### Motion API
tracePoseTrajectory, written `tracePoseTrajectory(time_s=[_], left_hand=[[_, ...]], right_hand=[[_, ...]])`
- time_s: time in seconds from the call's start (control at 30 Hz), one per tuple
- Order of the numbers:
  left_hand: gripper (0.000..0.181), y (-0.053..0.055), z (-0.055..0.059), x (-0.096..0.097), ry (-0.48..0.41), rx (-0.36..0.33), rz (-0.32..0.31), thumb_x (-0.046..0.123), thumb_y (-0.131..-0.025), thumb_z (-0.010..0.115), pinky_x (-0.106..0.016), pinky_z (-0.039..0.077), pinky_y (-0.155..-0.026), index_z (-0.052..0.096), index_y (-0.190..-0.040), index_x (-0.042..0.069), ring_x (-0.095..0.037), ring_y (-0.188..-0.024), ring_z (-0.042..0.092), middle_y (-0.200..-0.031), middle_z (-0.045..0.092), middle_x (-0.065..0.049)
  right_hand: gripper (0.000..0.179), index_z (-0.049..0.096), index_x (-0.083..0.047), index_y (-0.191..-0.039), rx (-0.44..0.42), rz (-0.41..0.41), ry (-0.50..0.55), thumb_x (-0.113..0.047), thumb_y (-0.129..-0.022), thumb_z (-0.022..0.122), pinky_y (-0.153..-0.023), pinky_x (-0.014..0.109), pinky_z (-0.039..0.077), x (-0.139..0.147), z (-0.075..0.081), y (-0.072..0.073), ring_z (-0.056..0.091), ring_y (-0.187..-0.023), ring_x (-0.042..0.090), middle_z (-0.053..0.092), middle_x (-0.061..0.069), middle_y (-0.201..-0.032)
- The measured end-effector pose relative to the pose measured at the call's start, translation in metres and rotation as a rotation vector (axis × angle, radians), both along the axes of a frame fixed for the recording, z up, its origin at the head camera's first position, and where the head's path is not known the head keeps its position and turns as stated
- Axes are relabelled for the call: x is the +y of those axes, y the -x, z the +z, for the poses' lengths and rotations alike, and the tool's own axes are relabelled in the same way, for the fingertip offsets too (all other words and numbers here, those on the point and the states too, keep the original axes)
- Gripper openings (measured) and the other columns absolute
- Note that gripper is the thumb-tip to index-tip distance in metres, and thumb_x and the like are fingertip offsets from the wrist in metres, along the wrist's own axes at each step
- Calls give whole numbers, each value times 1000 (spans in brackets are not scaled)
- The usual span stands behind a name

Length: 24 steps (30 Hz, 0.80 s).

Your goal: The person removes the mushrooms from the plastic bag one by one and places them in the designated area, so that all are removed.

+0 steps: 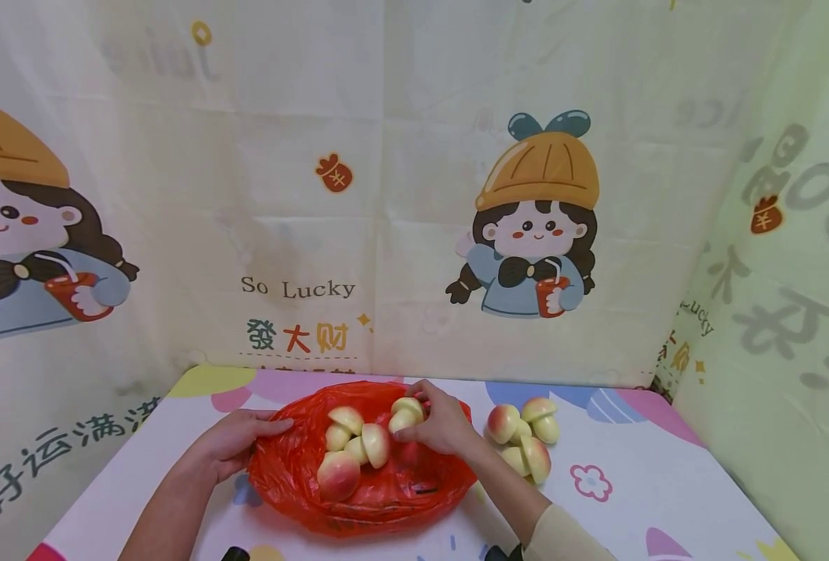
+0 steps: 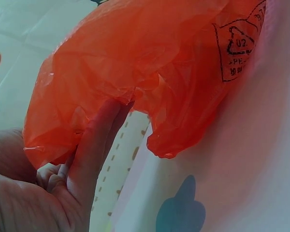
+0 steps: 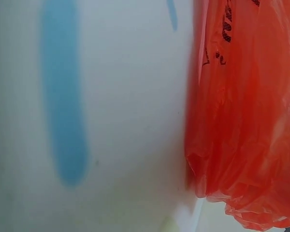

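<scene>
A red plastic bag (image 1: 379, 518) lies on the table with its mouth spread wide. My left hand (image 1: 235, 440) pinches the bag's left rim, thumb over it and fingers beneath; the left wrist view shows those fingers (image 2: 94, 150) against the thin red plastic. Inside the bag, several cream mushroom-shaped pieces with pinkish caps lie together, among them one with a pink cap (image 1: 339, 475). Over the bag's right side my right hand (image 1: 446, 421) holds another mushroom-shaped piece (image 1: 406, 411) between thumb and fingers. In the right wrist view only the bag's side (image 3: 246, 125) shows; that hand is hidden.
Just right of the bag, a small group of similar mushroom-shaped pieces (image 1: 535, 460) sits on the patterned tabletop (image 1: 632, 499). Printed cloth walls (image 1: 414, 234) stand behind the table and at both sides. Dark objects (image 1: 235, 554) poke in at the bottom edge.
</scene>
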<state>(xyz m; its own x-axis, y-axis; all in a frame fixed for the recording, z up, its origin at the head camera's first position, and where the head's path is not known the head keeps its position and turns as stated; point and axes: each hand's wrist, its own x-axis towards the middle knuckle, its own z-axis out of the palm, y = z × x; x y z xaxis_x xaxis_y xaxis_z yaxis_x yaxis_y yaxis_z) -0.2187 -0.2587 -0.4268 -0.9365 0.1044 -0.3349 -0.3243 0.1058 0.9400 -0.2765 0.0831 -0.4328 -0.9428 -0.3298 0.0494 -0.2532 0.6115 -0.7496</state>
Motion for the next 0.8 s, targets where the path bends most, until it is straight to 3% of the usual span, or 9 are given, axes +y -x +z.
tracePoseTrajectory(time_s=[0.8], left_hand=[[51,1,-2,1,18,-13,38,22,-103,65,-40,66,-80,56,-143,-8,-24,-87,77,-105,77,-9]], right_hand=[[59,62,-22,-123,28,3,40,-29,-74,94,-89,45,62,7,7,-8,62,-115,27,68,5,-124]])
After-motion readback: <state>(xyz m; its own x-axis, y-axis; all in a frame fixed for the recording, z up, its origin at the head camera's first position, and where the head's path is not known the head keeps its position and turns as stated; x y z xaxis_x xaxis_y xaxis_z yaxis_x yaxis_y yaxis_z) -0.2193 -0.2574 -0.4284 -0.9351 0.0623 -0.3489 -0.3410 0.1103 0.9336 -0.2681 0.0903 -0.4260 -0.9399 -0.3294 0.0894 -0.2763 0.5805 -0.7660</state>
